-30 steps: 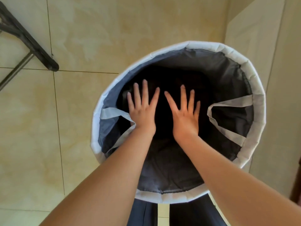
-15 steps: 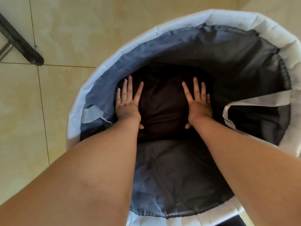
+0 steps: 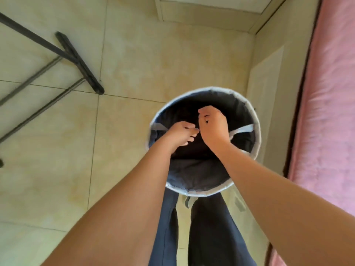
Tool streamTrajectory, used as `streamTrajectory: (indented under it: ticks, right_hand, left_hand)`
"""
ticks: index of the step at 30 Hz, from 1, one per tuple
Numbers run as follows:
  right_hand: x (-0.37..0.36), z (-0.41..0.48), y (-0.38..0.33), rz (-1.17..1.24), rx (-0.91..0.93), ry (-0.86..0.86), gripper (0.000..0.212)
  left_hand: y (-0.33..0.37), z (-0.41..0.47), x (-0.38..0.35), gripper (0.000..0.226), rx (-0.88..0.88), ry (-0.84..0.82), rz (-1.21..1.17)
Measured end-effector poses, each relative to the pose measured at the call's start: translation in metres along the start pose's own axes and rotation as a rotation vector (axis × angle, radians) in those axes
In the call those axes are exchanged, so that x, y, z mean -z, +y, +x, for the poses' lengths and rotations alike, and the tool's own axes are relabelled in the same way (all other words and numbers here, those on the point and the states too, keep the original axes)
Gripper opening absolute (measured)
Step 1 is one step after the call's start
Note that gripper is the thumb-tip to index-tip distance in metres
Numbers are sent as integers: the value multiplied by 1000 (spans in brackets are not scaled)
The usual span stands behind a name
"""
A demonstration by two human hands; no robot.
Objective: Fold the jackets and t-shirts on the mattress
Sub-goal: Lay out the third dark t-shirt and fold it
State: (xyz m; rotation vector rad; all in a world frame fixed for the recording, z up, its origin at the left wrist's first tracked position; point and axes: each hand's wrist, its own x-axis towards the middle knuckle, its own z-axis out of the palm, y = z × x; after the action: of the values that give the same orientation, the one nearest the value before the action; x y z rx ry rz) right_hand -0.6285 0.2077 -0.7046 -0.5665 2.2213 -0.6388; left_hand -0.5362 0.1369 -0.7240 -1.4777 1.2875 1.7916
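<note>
A round laundry basket with a pale rim and grey lining stands on the floor in front of me. A dark garment lies at its bottom, mostly in shadow. My left hand and my right hand hover side by side over the basket's mouth, almost touching. The fingers of both are loosely curled, and I see nothing held in either. The pink mattress runs along the right edge.
A black metal stand rests on the tiled floor at the upper left. The basket has two pale strap handles. My dark trouser legs are just below the basket. A pale wall or cabinet panel rises beside the mattress.
Both hands have lifted off the dark garment they pressed flat and have come together above the basket with fingers curled. The view has pulled back and up.
</note>
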Motion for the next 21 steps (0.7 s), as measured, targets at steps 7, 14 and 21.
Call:
streamTrajectory:
  ticks: [7,14,21]
  right_hand:
    - [123,-57,-168,21,101,-75,23]
    - [232,-160,-338,-12,457,-86,16]
    - [253,-253,-451,-22,698,-151,16]
  left_hand:
    - [82,-177,56,27,-250,289,-155]
    - [129,-387,134,22,-464,482,-89]
    - [113,-545,188,12,-626,747,-197]
